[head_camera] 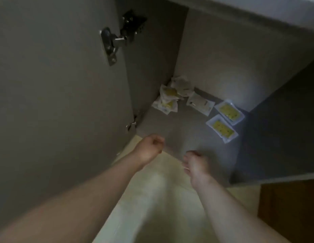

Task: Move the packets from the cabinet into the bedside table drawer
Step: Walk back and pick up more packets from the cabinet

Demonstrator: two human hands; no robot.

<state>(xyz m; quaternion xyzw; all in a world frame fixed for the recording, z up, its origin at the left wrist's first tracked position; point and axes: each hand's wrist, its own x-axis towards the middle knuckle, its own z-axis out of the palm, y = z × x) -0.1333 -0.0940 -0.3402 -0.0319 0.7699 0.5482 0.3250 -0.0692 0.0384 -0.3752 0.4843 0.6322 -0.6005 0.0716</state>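
Packets (222, 129), white with yellow centres, lie in the cabinet (173, 125); left hand (150, 148) fisted, right hand (196, 163) loosely curled, both empty.

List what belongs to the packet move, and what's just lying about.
Job: packet heap, white packet, far yellow packet, near yellow packet, cabinet, left hand, right hand.

Just there: upper hinge, lower hinge, brown wood, tiled floor.
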